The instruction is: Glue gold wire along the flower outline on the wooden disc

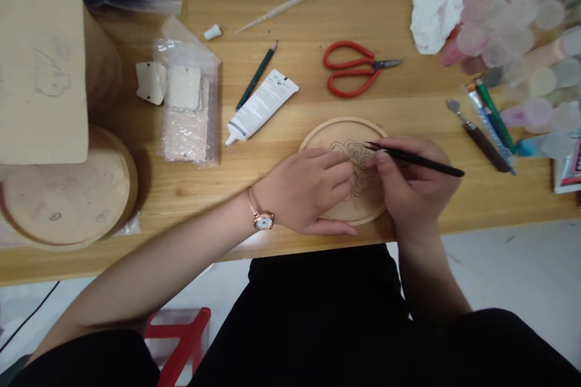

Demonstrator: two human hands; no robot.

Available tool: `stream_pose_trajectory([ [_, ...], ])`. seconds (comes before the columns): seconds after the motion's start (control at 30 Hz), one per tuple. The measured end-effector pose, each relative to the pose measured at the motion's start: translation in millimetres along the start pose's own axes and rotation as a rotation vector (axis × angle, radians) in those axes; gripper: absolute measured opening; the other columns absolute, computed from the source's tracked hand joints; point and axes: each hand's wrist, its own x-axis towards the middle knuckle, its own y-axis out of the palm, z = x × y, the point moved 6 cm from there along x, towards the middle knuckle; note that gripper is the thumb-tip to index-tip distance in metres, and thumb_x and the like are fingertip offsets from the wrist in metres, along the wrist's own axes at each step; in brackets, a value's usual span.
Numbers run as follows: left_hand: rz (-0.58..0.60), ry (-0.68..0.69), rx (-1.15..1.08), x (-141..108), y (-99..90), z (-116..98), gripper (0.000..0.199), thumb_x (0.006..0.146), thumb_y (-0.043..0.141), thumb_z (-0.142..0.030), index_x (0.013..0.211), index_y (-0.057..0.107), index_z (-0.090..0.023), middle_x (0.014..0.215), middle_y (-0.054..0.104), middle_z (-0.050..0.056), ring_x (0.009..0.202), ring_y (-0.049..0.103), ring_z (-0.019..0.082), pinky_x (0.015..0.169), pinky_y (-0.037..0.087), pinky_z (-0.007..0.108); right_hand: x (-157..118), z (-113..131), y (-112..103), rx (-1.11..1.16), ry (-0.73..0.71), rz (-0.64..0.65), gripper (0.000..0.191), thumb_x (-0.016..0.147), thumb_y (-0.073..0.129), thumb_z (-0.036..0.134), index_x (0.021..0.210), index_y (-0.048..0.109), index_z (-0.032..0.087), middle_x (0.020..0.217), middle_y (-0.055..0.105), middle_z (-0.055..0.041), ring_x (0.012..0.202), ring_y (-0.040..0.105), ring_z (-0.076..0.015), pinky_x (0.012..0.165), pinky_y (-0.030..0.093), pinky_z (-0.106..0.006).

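Note:
A round, shallow wooden plate (365,211) lies near the table's front edge, with dark curved, petal-like outlines drawn on its face. My left hand (308,190) rests over its left part, fingers curled with their tips hidden and thumb stretched along the lower rim; it appears to steady the plate. Over the right side, my right hand (415,184) pinches a slim black pen-like tool (424,161), possibly a fine brush. The tool's pointed tip is above or touching the drawing; I cannot tell which. The fingers of both hands come close together over the plate.
Red-handled scissors (351,69), a white tube (263,106), a green pencil (257,75) and a plastic pipette (284,7) lie beyond the plate. A palette knife (481,139) and several bottles (521,42) are at right. Another wooden plate (68,193) and bagged tiles (188,121) sit left.

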Motion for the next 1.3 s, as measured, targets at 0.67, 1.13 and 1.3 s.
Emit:
stream_pose_trajectory([
  [0.67,0.045,-0.005,-0.005,-0.1,1.3,0.5,0.067,0.097,0.025,-0.064,0.094,0.065,-0.011,0.089,0.067,0.011,0.093,0.064,0.027,0.073,0.051,0.039,0.4,4.0,-2.0,0.009,-0.044,0.005,0.021,0.08,0.071,0.014,0.096,0.073,0.027,0.086,0.073,-0.0009,0.073,0.07,-0.0158,0.066,0.058,-0.03],
  [1.13,0.013,-0.003,0.013,-0.3,1.5,0.7,0.069,0.097,0.023,-0.065,0.095,0.065,-0.01,0.094,0.069,0.012,0.096,0.065,0.026,0.076,0.052,0.039,1.0,9.2,6.1,-0.098,-0.109,0.168,0.014,0.08,0.068,0.015,0.09,0.071,0.025,0.083,0.074,0.0008,0.076,0.071,-0.0164,0.071,0.059,-0.031],
  [1.3,-0.001,0.002,0.012,-0.3,0.7,0.5,0.068,0.098,0.026,-0.063,0.095,0.066,-0.009,0.093,0.069,0.012,0.096,0.065,0.027,0.077,0.052,0.039,1.2,10.7,6.7,-0.092,-0.112,0.184,0.014,0.08,0.068,0.015,0.088,0.07,0.026,0.081,0.073,0.0011,0.075,0.07,-0.0165,0.07,0.059,-0.031],
])
